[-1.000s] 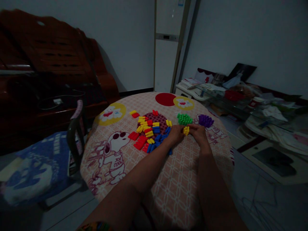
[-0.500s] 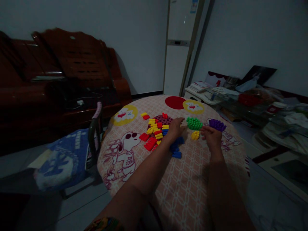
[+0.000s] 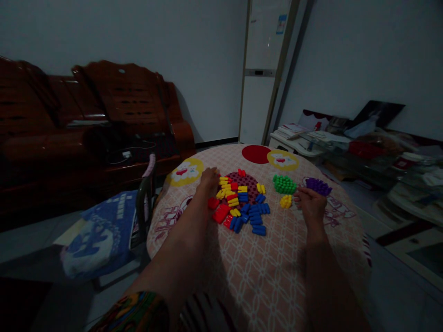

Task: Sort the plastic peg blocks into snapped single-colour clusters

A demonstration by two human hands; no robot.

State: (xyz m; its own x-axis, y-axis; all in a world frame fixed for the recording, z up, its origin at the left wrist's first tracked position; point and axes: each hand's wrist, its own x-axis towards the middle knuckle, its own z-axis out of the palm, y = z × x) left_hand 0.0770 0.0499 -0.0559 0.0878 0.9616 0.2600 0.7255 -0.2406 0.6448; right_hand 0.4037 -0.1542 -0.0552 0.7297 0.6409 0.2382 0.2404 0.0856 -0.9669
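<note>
Small plastic building blocks in red, yellow and blue lie in a loose pile, with red blocks at the left, yellow blocks in the middle and blue blocks at the right. My left hand is at the pile's far left edge, fingers closed at a bit of yellow block; it mostly hides what it grips. Beside a small yellow cluster and a green cluster, my right hand hovers with fingers apart and nothing visible in them. Behind it sits a purple cluster.
The round table has a patterned cloth. A chair with a blue cover stands left, before a wooden sofa. On the right, a cluttered glass-topped cabinet holds papers and bags. A tall white unit stands behind.
My left hand has left the small yellow cluster and crossed leftward over the pile to its far left edge. My right hand has drawn slightly right of that cluster. The view has turned right.
</note>
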